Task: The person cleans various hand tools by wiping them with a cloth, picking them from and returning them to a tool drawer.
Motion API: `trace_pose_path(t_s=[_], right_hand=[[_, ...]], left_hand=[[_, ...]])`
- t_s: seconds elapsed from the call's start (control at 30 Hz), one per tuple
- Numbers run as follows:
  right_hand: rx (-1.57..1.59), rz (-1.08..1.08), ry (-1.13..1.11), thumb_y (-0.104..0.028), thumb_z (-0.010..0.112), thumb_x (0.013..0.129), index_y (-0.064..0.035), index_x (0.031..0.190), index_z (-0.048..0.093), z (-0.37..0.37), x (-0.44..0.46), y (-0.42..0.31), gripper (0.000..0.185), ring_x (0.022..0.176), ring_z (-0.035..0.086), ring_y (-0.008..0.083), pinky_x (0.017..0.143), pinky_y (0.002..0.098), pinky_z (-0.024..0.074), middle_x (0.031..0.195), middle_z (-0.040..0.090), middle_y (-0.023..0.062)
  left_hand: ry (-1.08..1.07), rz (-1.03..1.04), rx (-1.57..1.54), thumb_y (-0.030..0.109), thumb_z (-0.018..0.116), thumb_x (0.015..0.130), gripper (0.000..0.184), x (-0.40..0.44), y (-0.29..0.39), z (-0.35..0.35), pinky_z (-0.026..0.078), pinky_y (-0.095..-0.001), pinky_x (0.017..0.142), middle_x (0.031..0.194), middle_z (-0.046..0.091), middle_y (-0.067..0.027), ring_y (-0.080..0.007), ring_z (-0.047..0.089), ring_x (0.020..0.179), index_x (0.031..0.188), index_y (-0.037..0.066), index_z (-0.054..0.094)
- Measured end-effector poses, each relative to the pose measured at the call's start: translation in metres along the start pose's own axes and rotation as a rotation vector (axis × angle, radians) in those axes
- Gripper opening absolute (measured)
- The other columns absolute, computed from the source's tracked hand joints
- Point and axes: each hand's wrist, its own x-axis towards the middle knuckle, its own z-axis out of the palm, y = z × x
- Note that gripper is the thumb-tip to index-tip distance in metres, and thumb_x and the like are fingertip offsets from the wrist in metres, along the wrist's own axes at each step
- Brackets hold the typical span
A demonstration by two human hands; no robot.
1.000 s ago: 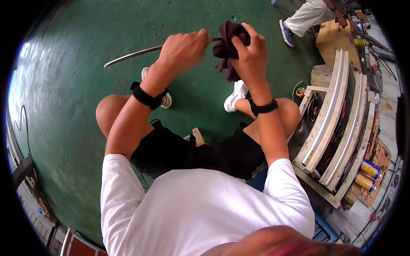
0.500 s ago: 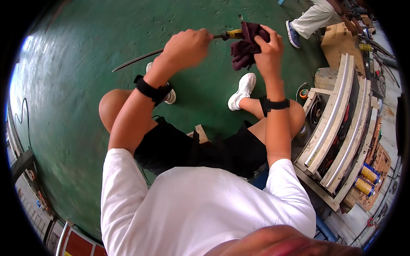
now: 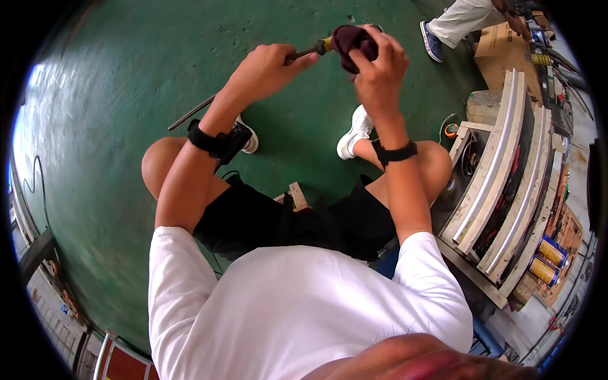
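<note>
My left hand [image 3: 269,69] is closed around the shaft of a long metal tool [image 3: 193,113], whose thin end reaches down to the left past my wrist. At the tool's right end a yellow and black handle [image 3: 325,45] shows between my two hands. A dark maroon cloth [image 3: 352,45] is bunched over the far part of that handle. My right hand [image 3: 382,66] grips the cloth, fingers bent round it; the end of the handle is hidden there.
Open drawers [image 3: 465,218] with tools stand at my right, beside two blue and yellow cans [image 3: 543,270]. A cardboard box [image 3: 506,60] and another person's leg [image 3: 459,25] are at the upper right. A wood piece [image 3: 296,197] lies between my legs.
The cloth first moved right, baring the yellow handle, then came back left over most of it. The tool's thin end has dropped lower, and my left hand has tilted.
</note>
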Motion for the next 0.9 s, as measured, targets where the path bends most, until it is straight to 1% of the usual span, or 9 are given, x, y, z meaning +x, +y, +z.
trace_pose_path(t_s=[0.1, 0.17, 0.3, 0.37, 0.47, 0.63, 0.7, 0.77, 0.9], right_hand=[[-0.081, 0.053, 0.058, 0.003, 0.067, 0.065, -0.0191, 0.093, 0.075, -0.004, 0.007, 0.034, 0.036, 0.122, 0.051, 0.0303, 0.096, 0.0464, 0.0404, 0.132, 0.056, 0.0030], [-0.102, 0.115, 0.085, 0.004, 0.066, 0.059, -0.0140, 0.093, 0.075, -0.011, 0.005, 0.059, 0.039, 0.119, 0.050, 0.0341, 0.096, 0.0488, 0.0397, 0.132, 0.056, 0.0070], [-0.022, 0.154, 0.126, 0.005, 0.066, 0.059, -0.0101, 0.103, 0.073, -0.021, 0.001, 0.063, 0.048, 0.117, 0.050, 0.0365, 0.097, 0.0504, 0.0389, 0.132, 0.054, 0.0121], [0.025, 0.147, 0.116, 0.006, 0.067, 0.059, -0.0098, 0.108, 0.072, -0.017, 0.001, 0.048, 0.051, 0.117, 0.049, 0.0369, 0.098, 0.0506, 0.0387, 0.132, 0.053, 0.0133], [0.067, 0.139, 0.140, 0.006, 0.067, 0.063, -0.0127, 0.114, 0.071, -0.010, -0.002, 0.033, 0.055, 0.115, 0.049, 0.0366, 0.099, 0.0495, 0.0378, 0.132, 0.051, 0.0138], [0.086, 0.112, 0.084, 0.006, 0.066, 0.063, -0.0149, 0.113, 0.072, -0.014, 0.003, 0.012, 0.054, 0.116, 0.049, 0.0352, 0.099, 0.0474, 0.0385, 0.132, 0.051, 0.0116], [0.100, 0.113, 0.015, 0.007, 0.063, 0.063, -0.0078, 0.112, 0.071, -0.014, 0.001, 0.003, 0.051, 0.116, 0.049, 0.0391, 0.099, 0.0483, 0.0416, 0.131, 0.049, 0.0167], [0.129, 0.120, -0.019, 0.006, 0.064, 0.061, -0.0093, 0.110, 0.072, -0.015, 0.001, -0.007, 0.051, 0.116, 0.049, 0.0378, 0.098, 0.0471, 0.0426, 0.130, 0.051, 0.0149], [0.237, -0.039, -0.114, 0.003, 0.066, 0.059, -0.0128, 0.106, 0.073, -0.003, -0.003, -0.020, 0.050, 0.112, 0.051, 0.0350, 0.096, 0.0465, 0.0437, 0.125, 0.055, 0.0121]], left_hand=[[0.002, 0.028, -0.007, 0.051, 0.054, 0.099, 0.059, -0.002, -0.001, -0.002, 0.043, -0.0448, 0.054, 0.055, 0.052, -0.0177, -0.0336, 0.055, 0.052, 0.080, -0.004, 0.065], [0.005, 0.049, -0.041, 0.057, 0.052, 0.099, 0.064, -0.003, -0.003, -0.003, 0.032, -0.0380, 0.051, 0.055, 0.037, -0.0065, -0.0179, 0.032, 0.052, 0.075, -0.002, 0.056], [-0.058, 0.042, -0.109, 0.056, 0.052, 0.100, 0.063, -0.008, 0.001, -0.009, 0.029, -0.0369, 0.049, 0.055, 0.034, -0.0051, -0.0158, 0.030, 0.052, 0.074, -0.002, 0.056], [0.009, 0.092, -0.102, 0.047, 0.053, 0.101, 0.060, -0.009, 0.006, -0.009, 0.035, -0.0424, 0.049, 0.051, 0.040, -0.0138, -0.0280, 0.038, 0.045, 0.073, -0.005, 0.060], [0.013, 0.058, -0.084, 0.048, 0.052, 0.101, 0.060, -0.006, 0.002, -0.006, 0.035, -0.0428, 0.049, 0.050, 0.040, -0.0136, -0.0284, 0.039, 0.045, 0.073, -0.005, 0.059], [0.012, 0.016, -0.094, 0.048, 0.050, 0.102, 0.061, -0.005, 0.003, -0.001, 0.038, -0.0442, 0.050, 0.051, 0.045, -0.0150, -0.0318, 0.043, 0.047, 0.073, -0.005, 0.059], [-0.009, -0.006, -0.085, 0.049, 0.050, 0.102, 0.061, -0.006, 0.005, -0.001, 0.039, -0.0452, 0.052, 0.051, 0.047, -0.0162, -0.0335, 0.046, 0.048, 0.074, -0.004, 0.060], [0.000, -0.060, -0.074, 0.049, 0.049, 0.102, 0.062, -0.007, 0.007, 0.000, 0.041, -0.0469, 0.055, 0.054, 0.050, -0.0195, -0.0367, 0.051, 0.052, 0.073, -0.005, 0.059], [0.009, -0.082, -0.053, 0.050, 0.049, 0.101, 0.064, 0.002, -0.002, 0.003, 0.042, -0.0481, 0.056, 0.055, 0.051, -0.0216, -0.0385, 0.052, 0.054, 0.071, -0.006, 0.057]])
